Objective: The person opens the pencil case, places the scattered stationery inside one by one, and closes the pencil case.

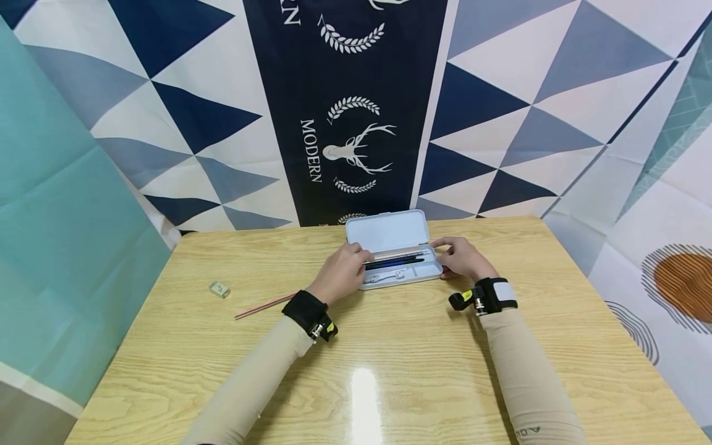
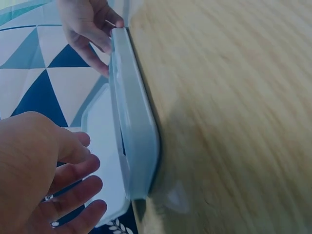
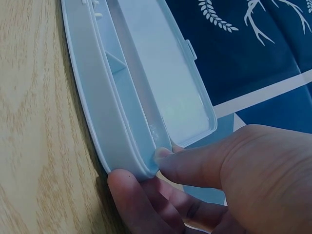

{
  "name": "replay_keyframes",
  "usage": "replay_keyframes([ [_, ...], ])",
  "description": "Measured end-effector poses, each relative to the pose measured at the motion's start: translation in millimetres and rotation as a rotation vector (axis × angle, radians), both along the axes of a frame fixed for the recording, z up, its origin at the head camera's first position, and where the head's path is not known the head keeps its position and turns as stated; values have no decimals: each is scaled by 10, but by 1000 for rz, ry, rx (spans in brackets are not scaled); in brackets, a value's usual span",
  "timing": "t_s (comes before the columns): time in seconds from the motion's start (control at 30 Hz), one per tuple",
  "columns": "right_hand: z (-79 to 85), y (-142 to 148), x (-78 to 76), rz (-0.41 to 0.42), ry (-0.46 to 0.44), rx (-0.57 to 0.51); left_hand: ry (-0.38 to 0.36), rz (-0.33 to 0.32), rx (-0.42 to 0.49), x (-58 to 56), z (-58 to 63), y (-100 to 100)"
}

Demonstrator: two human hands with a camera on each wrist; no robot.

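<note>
A pale blue pencil case (image 1: 389, 281) lies on the table with its lid (image 1: 387, 230) raised toward the wall. Inside it are dark pens (image 1: 395, 262) and a small white item (image 1: 387, 276) whose kind I cannot tell. At the case's left end is my left hand (image 1: 340, 272), its fingers loosely bent; nothing shows between them in the left wrist view, and contact with the case is unclear. My right hand (image 1: 463, 258) pinches the right end, thumb (image 3: 192, 165) on the rim and a finger (image 3: 131, 200) against the outer wall.
Left of the case lies a small eraser-like block (image 1: 219, 288). Thin pink sticks (image 1: 266, 305), partly behind the left wrist, rest on the wooden table (image 1: 423, 371). A patterned cloth (image 1: 356, 111) hangs along the far edge.
</note>
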State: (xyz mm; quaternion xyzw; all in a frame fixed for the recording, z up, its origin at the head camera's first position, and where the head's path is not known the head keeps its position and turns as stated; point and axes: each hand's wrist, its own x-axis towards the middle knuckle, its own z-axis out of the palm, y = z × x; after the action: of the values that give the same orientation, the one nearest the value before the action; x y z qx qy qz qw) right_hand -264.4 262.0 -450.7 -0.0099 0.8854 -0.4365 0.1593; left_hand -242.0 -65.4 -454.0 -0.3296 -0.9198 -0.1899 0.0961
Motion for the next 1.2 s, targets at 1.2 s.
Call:
replay_keyframes([
  [1.2,-18,3,-5,-11,8,-5,41,95,-18,497,15,-736],
])
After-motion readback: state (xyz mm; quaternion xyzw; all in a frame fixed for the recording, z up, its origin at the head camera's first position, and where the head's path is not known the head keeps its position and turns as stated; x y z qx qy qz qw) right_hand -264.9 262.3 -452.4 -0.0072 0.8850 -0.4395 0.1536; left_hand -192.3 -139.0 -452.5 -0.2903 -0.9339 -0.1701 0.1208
